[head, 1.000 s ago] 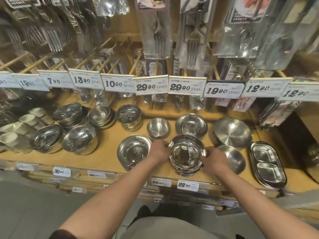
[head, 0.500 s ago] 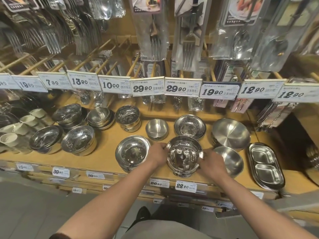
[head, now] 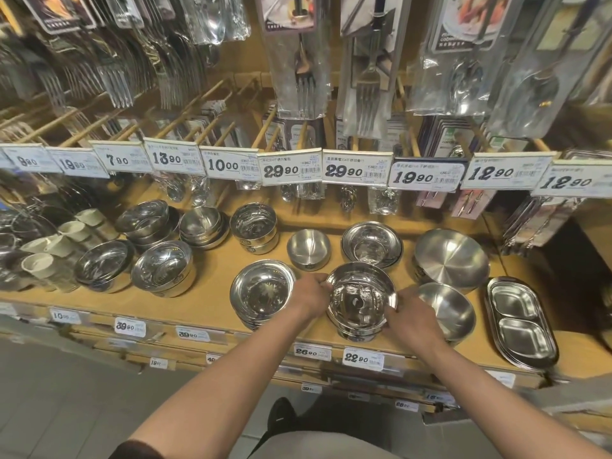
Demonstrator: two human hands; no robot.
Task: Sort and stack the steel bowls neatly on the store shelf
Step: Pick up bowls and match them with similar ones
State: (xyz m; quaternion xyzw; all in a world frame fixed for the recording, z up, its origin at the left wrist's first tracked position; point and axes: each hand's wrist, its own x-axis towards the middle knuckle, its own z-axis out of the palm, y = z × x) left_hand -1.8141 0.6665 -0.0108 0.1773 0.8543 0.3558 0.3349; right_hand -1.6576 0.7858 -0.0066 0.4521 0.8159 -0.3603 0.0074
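With my left hand (head: 309, 294) and right hand (head: 409, 314) gripping the bowl stack (head: 361, 301) at lower centre, I should centre it squarely on the shelf (head: 198, 306).

bowl stack (head: 361, 301): shiny steel, nested, upright, at shelf (head: 198, 303) front edge | gripped both sides by left hand (head: 309, 294) and right hand (head: 410, 314) | second stack (head: 261, 293) just left

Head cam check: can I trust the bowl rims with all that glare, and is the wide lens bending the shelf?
Head view: strong reflections fill the held bowl stack, yet its rim reads clearly between the left hand and right hand; the price tag row bows from lens distortion; hanging cutlery packs glare and look soft.
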